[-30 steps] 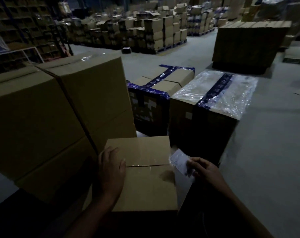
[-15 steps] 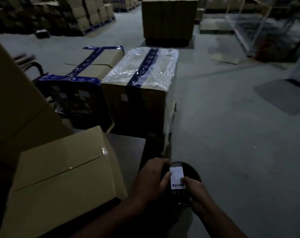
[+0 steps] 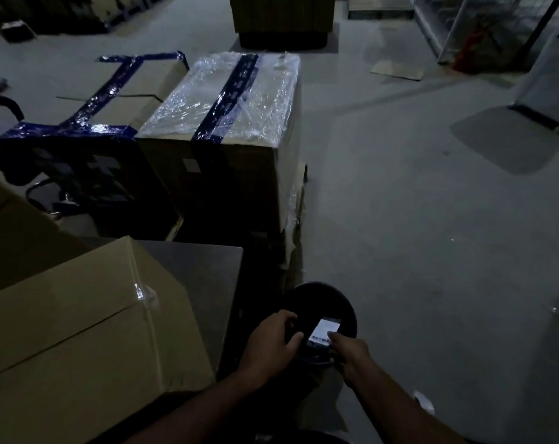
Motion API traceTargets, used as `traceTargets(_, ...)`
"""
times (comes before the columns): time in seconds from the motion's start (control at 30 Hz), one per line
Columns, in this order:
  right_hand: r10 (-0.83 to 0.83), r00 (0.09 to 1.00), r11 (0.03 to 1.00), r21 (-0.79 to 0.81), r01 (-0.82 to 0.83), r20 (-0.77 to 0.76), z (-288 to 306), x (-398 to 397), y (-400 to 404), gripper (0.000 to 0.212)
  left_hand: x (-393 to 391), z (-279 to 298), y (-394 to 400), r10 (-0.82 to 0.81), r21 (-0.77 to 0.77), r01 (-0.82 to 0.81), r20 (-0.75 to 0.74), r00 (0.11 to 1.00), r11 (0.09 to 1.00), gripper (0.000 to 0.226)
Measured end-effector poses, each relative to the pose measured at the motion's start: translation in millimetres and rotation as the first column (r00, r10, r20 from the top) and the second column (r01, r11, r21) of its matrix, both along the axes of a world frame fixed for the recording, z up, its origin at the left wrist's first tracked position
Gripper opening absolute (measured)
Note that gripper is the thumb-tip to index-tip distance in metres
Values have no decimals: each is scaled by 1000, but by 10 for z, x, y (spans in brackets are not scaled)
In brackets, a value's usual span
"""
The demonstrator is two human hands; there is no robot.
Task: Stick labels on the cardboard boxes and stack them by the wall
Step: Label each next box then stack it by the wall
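- Right hand (image 3: pixel 351 354) low at centre, grip pinching the near edge of a white label (image 3: pixel 324 330), barcode side up.
- Left hand (image 3: pixel 273 342) just beside it, fingers curled toward the label's left edge; contact too dark to tell, grip state unclear.
- Label held over a round black bin (image 3: pixel 323 302) standing on the floor (image 3: pixel 431 219).
- Left of the hands, a plain cardboard box (image 3: pixel 79 341), taped along its top seam, resting on a dark surface (image 3: pixel 201 270).
- Beyond the surface, a box wrapped in clear film (image 3: pixel 226 100) with a blue tape band across it.
- Touching its left side, a box bound in blue tape (image 3: pixel 111 100), flaps partly showing.
- Far back, a dark stack (image 3: pixel 281 20) on the floor, well apart from the rest.
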State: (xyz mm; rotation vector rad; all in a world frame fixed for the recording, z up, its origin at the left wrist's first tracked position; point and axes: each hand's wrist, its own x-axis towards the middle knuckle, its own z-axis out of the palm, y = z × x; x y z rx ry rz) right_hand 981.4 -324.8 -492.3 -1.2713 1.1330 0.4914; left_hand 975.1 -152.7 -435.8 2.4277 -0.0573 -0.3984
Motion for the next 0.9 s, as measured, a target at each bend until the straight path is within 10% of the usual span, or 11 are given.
traceTargets(0.4,292,930,955,-10,-297,222,379,323,298,14,197,280,17,142,-100,-127,164,976,987,37)
traceTargets(0.9,633,208,640,-353,-682,745,1861,580,1499,7,-211,1497,907,574,-335,-466,482,662,819,34)
